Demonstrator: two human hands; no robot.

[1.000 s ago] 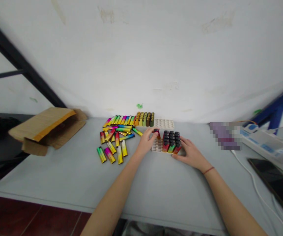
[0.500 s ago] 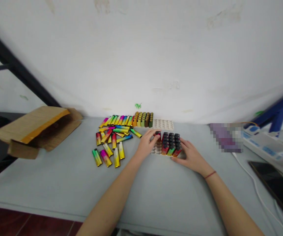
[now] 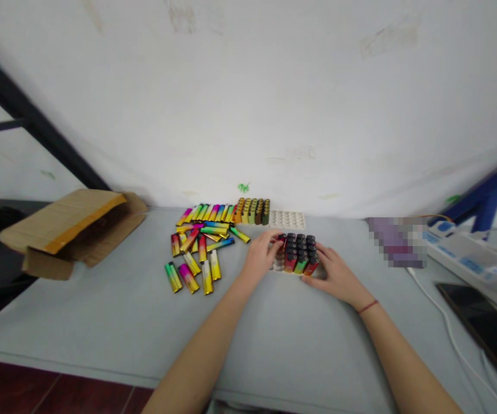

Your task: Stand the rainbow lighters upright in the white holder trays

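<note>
A white slotted tray (image 3: 276, 265) on the grey table (image 3: 102, 322) holds several upright lighters (image 3: 301, 252) with black tops. My left hand (image 3: 260, 255) pinches one red lighter (image 3: 281, 239) at the tray's left side, standing among the others. My right hand (image 3: 333, 272) rests against the tray's right front corner, fingers curled along its edge. A loose heap of colourful lighters (image 3: 197, 247) lies to the left of my left hand.
A second tray (image 3: 288, 219) with a row of lighters (image 3: 253, 210) stands by the wall. An open cardboard box (image 3: 71, 227) lies at the left. A power strip (image 3: 473, 256), white cable (image 3: 451, 336) and dark phone (image 3: 485, 328) sit at the right.
My left hand has brought the red lighter down and to the right into the tray beside the other lighters. My right hand has stayed at the tray's corner.
</note>
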